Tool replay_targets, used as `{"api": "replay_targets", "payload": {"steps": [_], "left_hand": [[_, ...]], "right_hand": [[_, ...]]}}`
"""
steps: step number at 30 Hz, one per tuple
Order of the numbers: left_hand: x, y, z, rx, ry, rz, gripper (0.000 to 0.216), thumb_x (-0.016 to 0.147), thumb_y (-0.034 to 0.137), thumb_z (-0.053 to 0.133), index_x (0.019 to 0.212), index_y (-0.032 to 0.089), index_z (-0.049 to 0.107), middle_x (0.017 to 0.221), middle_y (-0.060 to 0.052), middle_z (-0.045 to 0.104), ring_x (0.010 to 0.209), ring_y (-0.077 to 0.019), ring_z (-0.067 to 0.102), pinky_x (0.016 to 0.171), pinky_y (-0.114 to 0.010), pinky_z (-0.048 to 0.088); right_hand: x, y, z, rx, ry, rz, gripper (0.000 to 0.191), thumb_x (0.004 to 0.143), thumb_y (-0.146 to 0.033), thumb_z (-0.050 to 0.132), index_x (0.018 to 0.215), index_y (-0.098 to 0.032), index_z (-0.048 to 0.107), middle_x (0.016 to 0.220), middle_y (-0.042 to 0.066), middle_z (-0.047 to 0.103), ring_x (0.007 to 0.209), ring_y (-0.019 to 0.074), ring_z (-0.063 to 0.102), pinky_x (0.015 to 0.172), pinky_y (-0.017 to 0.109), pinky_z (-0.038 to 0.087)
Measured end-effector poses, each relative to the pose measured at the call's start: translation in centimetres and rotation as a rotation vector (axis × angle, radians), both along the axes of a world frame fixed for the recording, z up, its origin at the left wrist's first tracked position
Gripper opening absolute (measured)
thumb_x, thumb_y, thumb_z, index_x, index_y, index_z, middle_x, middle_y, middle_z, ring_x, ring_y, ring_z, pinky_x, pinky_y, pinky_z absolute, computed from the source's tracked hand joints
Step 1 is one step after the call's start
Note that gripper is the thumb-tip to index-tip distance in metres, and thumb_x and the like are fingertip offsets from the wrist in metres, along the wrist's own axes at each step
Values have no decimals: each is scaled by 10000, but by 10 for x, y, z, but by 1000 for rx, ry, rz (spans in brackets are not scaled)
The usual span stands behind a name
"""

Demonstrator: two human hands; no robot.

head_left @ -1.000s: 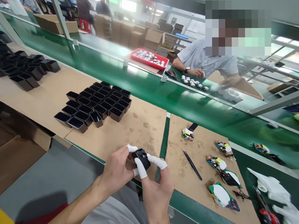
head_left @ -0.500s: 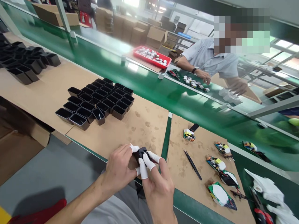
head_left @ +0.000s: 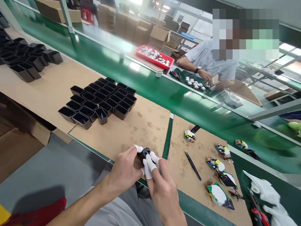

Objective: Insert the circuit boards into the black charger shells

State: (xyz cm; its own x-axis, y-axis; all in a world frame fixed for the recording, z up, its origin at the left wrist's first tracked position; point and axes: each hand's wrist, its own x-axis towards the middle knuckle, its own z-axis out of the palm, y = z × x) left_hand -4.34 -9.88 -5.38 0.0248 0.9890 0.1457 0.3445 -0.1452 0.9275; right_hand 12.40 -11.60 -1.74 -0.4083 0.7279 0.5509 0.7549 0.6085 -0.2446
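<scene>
Low in the middle of the view, a small black plastic case (head_left: 145, 152) is held just above the front edge of the bench. My left hand (head_left: 123, 169) is closed around its left side, white covers on the fingertips. On the near right side, my right hand (head_left: 164, 185) has its covered fingers pressed together against the case's top end. Something small and shiny shows at that end, partly hidden by the fingertips. Beyond, rows of open black plastic cases (head_left: 103, 92) stand upright on cardboard (head_left: 145, 125). One case (head_left: 101, 115) has a thin light piece sticking up.
Right of me lie black tweezers (head_left: 192, 165), several circuit boards (head_left: 218, 194), red-handled pliers (head_left: 257, 210) and white crumpled material (head_left: 265, 188). More black cases (head_left: 30, 59) stand far left. Across the green conveyor (head_left: 150, 84), a co-worker (head_left: 211, 62) handles small white parts beside a red tray (head_left: 155, 56).
My hands and the case have shifted slightly right in view, the grip much the same. The co-worker's hands have come together over the white parts.
</scene>
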Motion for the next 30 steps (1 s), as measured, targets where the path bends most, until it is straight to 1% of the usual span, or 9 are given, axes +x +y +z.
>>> {"api": "replay_targets", "payload": {"steps": [3, 6, 9, 11, 15, 19, 21, 26, 30], "left_hand": [[1, 1, -1, -11, -4, 7, 373, 667, -4, 666, 912, 263, 578, 866, 12, 755, 730, -210, 738, 637, -299, 551], [0, 1, 2, 16, -11, 10, 384, 650, -13, 666, 906, 262, 586, 861, 14, 753, 735, -213, 739, 650, -304, 559], [1, 0, 8, 53, -41, -7, 429, 669, -1, 692, 1008, 256, 648, 963, -9, 794, 849, -237, 782, 761, -331, 616], [2, 1, 9, 43, -41, -33, 440, 681, 11, 712, 1043, 258, 669, 984, -16, 806, 877, -248, 790, 800, -345, 632], [3, 5, 4, -11, -3, -53, 384, 681, 20, 726, 971, 261, 658, 907, -8, 793, 807, -248, 775, 739, -344, 620], [2, 6, -1, -9, 8, -57, 363, 689, 36, 735, 959, 259, 642, 909, -10, 792, 818, -246, 779, 732, -337, 615], [2, 5, -2, -10, 11, -59, 358, 699, 54, 738, 979, 253, 639, 940, -23, 801, 844, -254, 789, 747, -346, 620], [3, 4, -4, -17, 1, -68, 369, 731, 113, 767, 1058, 241, 652, 1019, -48, 814, 923, -278, 800, 818, -385, 640], [0, 6, -2, -13, -18, -98, 443, 693, 52, 740, 1084, 245, 662, 1046, -36, 813, 953, -262, 792, 843, -376, 642]], "right_hand": [[5, 1, -3, -15, 12, 37, 216, 1111, -78, 600, 1101, -253, 726, 1048, 99, 700, 994, 311, 772, 726, 426, 675], [12, 0, 2, 8, -20, 78, 292, 1100, -39, 571, 1208, -233, 761, 1085, 126, 734, 1047, 324, 797, 729, 419, 693], [17, -1, 7, 44, -34, 104, 387, 1086, -26, 583, 1384, -208, 752, 1222, 177, 768, 1180, 356, 794, 833, 461, 724], [20, -1, 5, 44, -1, 118, 406, 1090, -37, 595, 1434, -195, 740, 1231, 180, 785, 1242, 367, 785, 902, 487, 736], [21, 2, -11, -7, 95, 129, 301, 1108, -76, 632, 1340, -202, 777, 1105, 137, 804, 1205, 348, 802, 901, 487, 756], [18, 2, -20, -43, 158, 77, 318, 1089, -60, 681, 1338, -220, 801, 1095, 129, 791, 1176, 331, 822, 879, 456, 754], [16, 0, -21, -66, 199, 62, 366, 1087, -56, 690, 1388, -229, 803, 1150, 140, 799, 1156, 312, 837, 888, 429, 750], [10, -6, -23, -204, 411, -24, 442, 1078, -76, 714, 1449, -297, 805, 1298, 126, 821, 1215, 284, 835, 1019, 431, 737], [12, -7, -25, -196, 383, 9, 516, 1082, -69, 703, 1539, -302, 754, 1312, 131, 823, 1258, 282, 827, 1048, 413, 731]]}}
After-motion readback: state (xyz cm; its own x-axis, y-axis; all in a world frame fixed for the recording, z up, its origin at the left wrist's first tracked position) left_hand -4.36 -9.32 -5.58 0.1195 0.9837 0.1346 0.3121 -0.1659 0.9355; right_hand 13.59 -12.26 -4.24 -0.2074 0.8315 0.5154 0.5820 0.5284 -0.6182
